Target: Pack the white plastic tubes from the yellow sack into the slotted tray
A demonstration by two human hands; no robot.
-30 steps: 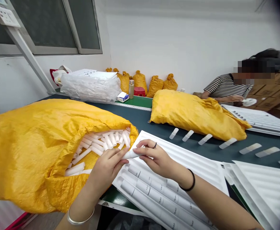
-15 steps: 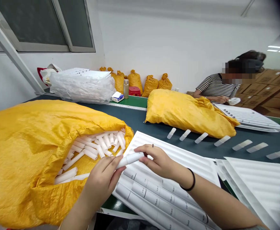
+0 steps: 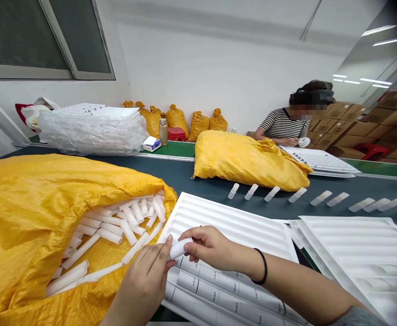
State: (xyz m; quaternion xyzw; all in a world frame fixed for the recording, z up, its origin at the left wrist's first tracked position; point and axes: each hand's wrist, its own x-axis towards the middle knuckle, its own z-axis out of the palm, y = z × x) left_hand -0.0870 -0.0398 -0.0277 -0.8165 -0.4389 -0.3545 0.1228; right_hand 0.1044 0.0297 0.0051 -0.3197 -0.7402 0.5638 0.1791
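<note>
Tube (image 3: 180, 248) partly behind both hands (image 3: 207, 244)

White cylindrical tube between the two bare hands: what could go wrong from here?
The white cylindrical tube, held between the left hand and right hand, could slip. It might then knock the white, dark-printed tubes in the white ridged tray, or roll toward the open, glossy yellow sack.

The white tube (image 3: 182, 247) is partly covered by the fingers (image 3: 198, 232); the open yellow sack (image 3: 49, 194) is cut off at the left edge.
</note>
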